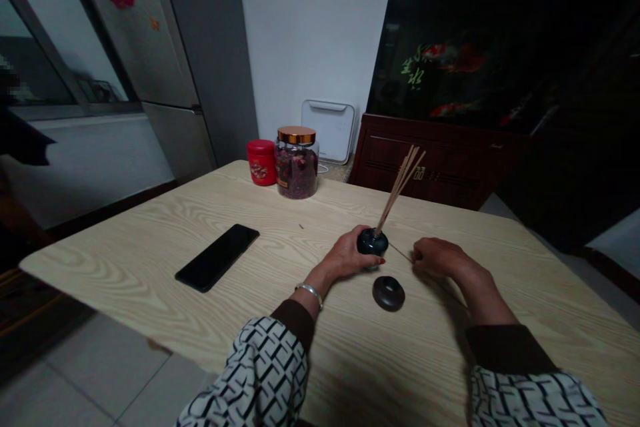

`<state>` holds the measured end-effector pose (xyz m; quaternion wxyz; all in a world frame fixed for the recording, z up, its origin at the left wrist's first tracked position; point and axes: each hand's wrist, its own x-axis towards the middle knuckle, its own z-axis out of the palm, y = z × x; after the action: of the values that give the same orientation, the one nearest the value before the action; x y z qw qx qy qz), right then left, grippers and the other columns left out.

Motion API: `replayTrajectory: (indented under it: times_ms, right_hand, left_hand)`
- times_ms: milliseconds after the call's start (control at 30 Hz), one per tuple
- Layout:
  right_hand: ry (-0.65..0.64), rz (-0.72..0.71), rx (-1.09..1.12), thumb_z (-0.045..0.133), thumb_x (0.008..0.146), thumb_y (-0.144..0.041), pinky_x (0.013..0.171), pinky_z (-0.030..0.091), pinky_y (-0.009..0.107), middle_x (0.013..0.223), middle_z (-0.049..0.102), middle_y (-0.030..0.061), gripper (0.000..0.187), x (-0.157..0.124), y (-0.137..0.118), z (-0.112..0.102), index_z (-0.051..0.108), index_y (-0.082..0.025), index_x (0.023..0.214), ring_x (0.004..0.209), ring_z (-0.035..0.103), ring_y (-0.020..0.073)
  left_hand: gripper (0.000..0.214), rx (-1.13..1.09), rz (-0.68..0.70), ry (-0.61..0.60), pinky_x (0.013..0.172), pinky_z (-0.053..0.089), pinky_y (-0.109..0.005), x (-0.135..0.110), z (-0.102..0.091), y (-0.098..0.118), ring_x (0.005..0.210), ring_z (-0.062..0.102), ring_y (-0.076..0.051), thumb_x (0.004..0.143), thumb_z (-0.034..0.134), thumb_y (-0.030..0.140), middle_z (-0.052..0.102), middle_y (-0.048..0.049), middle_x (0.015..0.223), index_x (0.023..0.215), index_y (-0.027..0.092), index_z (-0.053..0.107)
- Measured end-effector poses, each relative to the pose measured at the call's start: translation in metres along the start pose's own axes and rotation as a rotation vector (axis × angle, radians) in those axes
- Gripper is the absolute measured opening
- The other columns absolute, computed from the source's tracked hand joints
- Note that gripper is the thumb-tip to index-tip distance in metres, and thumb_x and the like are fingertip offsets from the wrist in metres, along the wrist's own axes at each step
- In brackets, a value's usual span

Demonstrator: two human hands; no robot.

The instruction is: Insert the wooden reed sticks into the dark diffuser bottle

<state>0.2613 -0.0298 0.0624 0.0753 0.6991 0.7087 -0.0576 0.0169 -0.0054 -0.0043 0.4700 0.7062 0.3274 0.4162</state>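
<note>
My left hand [347, 255] wraps around a small dark round holder [372, 241] standing on the light wooden table [150, 247]. A bundle of thin sticks [403, 181] rises from the holder and leans to the right. My right hand [436, 257] lies just right of the holder with its fingers pinched on one thin stick [400, 253] that rests on the table. A dark round lid [389, 293] sits on the table in front of both hands.
A black phone [218, 257] lies to the left on the table. At the far edge stand a red tin [262, 162] and a glass jar with a copper lid [297, 161]. Behind are a grey refrigerator [200, 60], a white appliance [329, 121] and a dark wooden cabinet [440, 153].
</note>
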Motion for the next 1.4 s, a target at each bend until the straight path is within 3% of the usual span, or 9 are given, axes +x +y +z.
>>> replayTrajectory:
  times_ms: [267, 433, 500, 567, 700, 800, 900, 1133, 1400]
  right_hand:
    - [-0.014, 0.01, -0.015, 0.065, 0.068, -0.025, 0.065, 0.045, 0.036, 0.093, 0.075, 0.0179, 0.016, 0.006, -0.002, 0.01, 0.074, -0.018, 0.079, 0.084, 0.07, 0.0317]
    - [0.109, -0.06, 0.306, 0.062, 0.07, -0.022, 0.062, 0.045, 0.031, 0.073, 0.072, 0.0085, 0.006, 0.007, 0.016, -0.002, 0.066, -0.019, 0.067, 0.068, 0.066, 0.0216]
    - [0.218, -0.094, 0.5, 0.058, 0.076, -0.022, 0.062, 0.046, 0.028, 0.07, 0.07, 0.0056, 0.008, 0.003, 0.022, -0.014, 0.064, -0.019, 0.072, 0.065, 0.065, 0.0173]
    - [0.415, -0.101, 0.799, 0.061, 0.077, -0.025, 0.057, 0.045, 0.025, 0.073, 0.07, 0.0045, 0.008, -0.003, 0.022, -0.028, 0.064, -0.018, 0.079, 0.063, 0.065, 0.0151]
    - [0.789, -0.106, 1.377, 0.075, 0.067, -0.025, 0.048, 0.042, 0.02, 0.076, 0.071, 0.002, 0.023, -0.019, 0.003, -0.054, 0.068, -0.018, 0.088, 0.059, 0.061, 0.0114]
    - [0.942, -0.184, 1.588, 0.08, 0.065, -0.024, 0.048, 0.044, 0.019, 0.076, 0.072, 0.0018, 0.024, -0.028, -0.019, -0.065, 0.07, -0.018, 0.087, 0.061, 0.064, 0.011]
    - [1.027, -0.255, 1.621, 0.081, 0.067, -0.024, 0.047, 0.045, 0.018, 0.078, 0.073, 0.0026, 0.022, -0.03, -0.036, -0.066, 0.069, -0.018, 0.085, 0.063, 0.067, 0.0121]
    - [0.985, -0.32, 1.438, 0.08, 0.074, -0.026, 0.049, 0.048, 0.021, 0.076, 0.071, 0.0009, 0.021, -0.023, -0.056, -0.052, 0.067, -0.019, 0.089, 0.065, 0.068, 0.0132]
    - [0.683, -0.309, 1.19, 0.072, 0.08, -0.038, 0.052, 0.047, 0.026, 0.077, 0.067, 0.0022, 0.023, -0.011, -0.07, -0.027, 0.064, -0.018, 0.089, 0.065, 0.065, 0.0164]
  left_hand:
    - [0.074, -0.015, 0.001, -0.007, 0.093, 0.052, -0.042, 0.0, 0.001, -0.001, 0.101, 0.063, -0.025, 0.062, 0.089, 0.037, 0.066, -0.0105, 0.11, 0.126, 0.017, 0.058]
    - [0.073, -0.014, 0.003, 0.001, 0.094, 0.052, -0.042, 0.0, 0.001, 0.0, 0.102, 0.063, -0.025, 0.06, 0.089, 0.036, 0.066, -0.0093, 0.107, 0.124, 0.018, 0.06]
    - [0.073, -0.009, 0.005, -0.003, 0.094, 0.051, -0.042, 0.0, 0.0, 0.001, 0.102, 0.063, -0.025, 0.061, 0.089, 0.036, 0.066, -0.0093, 0.108, 0.124, 0.017, 0.059]
    - [0.073, -0.012, -0.001, -0.008, 0.094, 0.051, -0.043, 0.0, 0.0, 0.003, 0.101, 0.063, -0.025, 0.061, 0.089, 0.036, 0.067, -0.0098, 0.108, 0.125, 0.017, 0.059]
    - [0.072, -0.027, -0.001, -0.016, 0.094, 0.051, -0.042, -0.001, 0.0, 0.005, 0.1, 0.063, -0.025, 0.062, 0.089, 0.034, 0.067, -0.0103, 0.107, 0.125, 0.016, 0.059]
    - [0.071, -0.038, 0.009, -0.019, 0.093, 0.05, -0.04, -0.001, 0.0, 0.005, 0.099, 0.063, -0.024, 0.062, 0.088, 0.033, 0.067, -0.01, 0.106, 0.124, 0.015, 0.059]
    - [0.071, -0.024, 0.014, -0.02, 0.091, 0.05, -0.039, 0.0, 0.0, 0.004, 0.098, 0.062, -0.023, 0.062, 0.089, 0.035, 0.067, -0.0092, 0.106, 0.124, 0.016, 0.059]
    - [0.072, -0.056, 0.009, -0.01, 0.088, 0.05, -0.037, 0.001, 0.001, -0.001, 0.097, 0.062, -0.023, 0.061, 0.089, 0.035, 0.066, -0.009, 0.104, 0.124, 0.016, 0.059]
    - [0.071, -0.004, 0.022, 0.0, 0.087, 0.048, -0.036, 0.0, 0.0, 0.001, 0.096, 0.061, -0.022, 0.063, 0.088, 0.036, 0.066, -0.0083, 0.104, 0.124, 0.017, 0.059]
